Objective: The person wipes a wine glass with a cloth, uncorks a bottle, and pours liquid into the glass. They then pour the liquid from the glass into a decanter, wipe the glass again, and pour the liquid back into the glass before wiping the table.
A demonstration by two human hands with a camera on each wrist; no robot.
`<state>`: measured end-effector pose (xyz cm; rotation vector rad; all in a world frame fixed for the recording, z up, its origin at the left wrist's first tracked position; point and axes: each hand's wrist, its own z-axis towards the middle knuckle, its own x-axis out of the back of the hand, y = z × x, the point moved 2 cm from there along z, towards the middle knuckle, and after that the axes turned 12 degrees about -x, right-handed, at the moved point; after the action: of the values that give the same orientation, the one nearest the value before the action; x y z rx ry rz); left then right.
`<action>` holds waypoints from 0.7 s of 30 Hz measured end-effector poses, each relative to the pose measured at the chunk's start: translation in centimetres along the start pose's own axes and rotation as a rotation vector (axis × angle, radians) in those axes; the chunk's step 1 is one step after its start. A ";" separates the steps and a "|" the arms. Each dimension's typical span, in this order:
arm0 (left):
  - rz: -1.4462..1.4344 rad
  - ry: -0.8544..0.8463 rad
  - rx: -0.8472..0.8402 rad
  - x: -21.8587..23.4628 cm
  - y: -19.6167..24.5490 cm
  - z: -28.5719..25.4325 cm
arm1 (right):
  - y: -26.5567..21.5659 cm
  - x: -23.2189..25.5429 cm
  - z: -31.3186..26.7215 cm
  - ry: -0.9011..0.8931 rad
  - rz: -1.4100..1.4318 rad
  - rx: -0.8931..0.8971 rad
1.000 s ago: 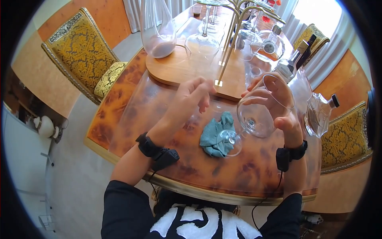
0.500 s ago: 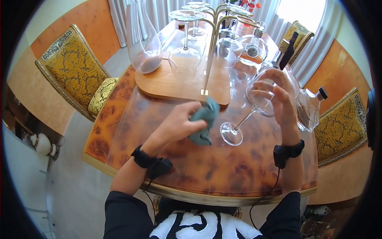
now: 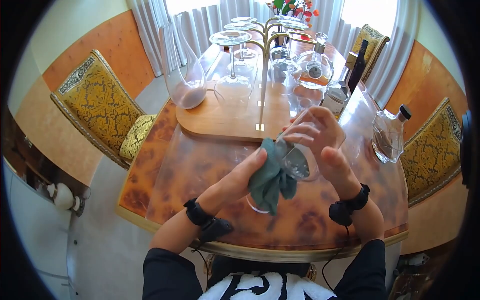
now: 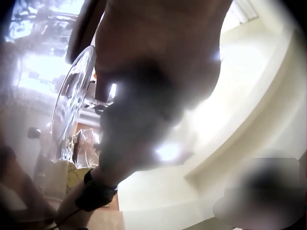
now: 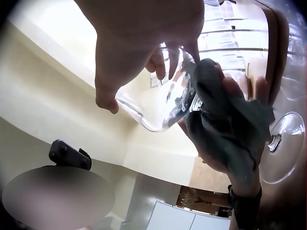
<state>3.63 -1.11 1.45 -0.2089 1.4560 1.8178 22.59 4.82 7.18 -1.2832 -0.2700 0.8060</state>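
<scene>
A clear stemmed wine glass (image 3: 311, 167) is tilted in front of me, with my right hand (image 3: 336, 159) holding its bowl between thumb and fingers. My left hand (image 3: 239, 176) grips a green-grey cloth (image 3: 267, 187), which is wrapped around the lower bowl and stem. In the right wrist view, the cloth (image 5: 223, 120) bunches in the left hand's fingers and hides most of the stem. The round foot (image 5: 288, 148) of the glass sticks out past the cloth there. The left wrist view has the left hand (image 4: 158, 43) dark and close, its fingers blurred.
A wooden stand (image 3: 220, 122) with brass arms carries several upside-down glasses (image 3: 232, 82). On its left end is a tall decanter (image 3: 189, 95). Bottles (image 3: 337, 92) and a glass decanter with a black stopper (image 3: 387, 137) line the right side. Patterned chairs (image 3: 95, 100) flank the table.
The left hand took up the cloth from the table and brought it to the glass. The right hand moved the glass left and toward the cloth.
</scene>
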 end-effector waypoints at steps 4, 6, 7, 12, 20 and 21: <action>0.418 -0.272 0.103 -0.3 0.1 -0.7 | 0.7 -0.4 -0.2 -0.077 0.047 -0.069; 0.516 -0.279 0.151 -1.1 -0.7 -0.7 | 0.9 -0.8 -0.3 -0.103 0.063 -0.076; 0.494 -0.193 0.173 -1.5 -0.9 -0.7 | 1.0 -1.0 -0.4 -0.092 0.036 -0.068; 0.783 -0.243 0.108 -1.7 -1.3 -0.4 | -1.1 -1.2 -1.0 -0.036 -0.074 -0.052; 0.926 -0.134 -0.198 -2.6 -0.3 -0.1 | -5.8 1.9 -1.3 0.225 -0.201 0.201; 0.827 0.043 -0.243 -2.2 -0.2 0.0 | -6.0 2.3 -1.1 0.236 -0.193 0.230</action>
<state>5.30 -2.10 2.57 0.2869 1.4565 2.6627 27.16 5.12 11.79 -1.1043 -0.1054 0.4998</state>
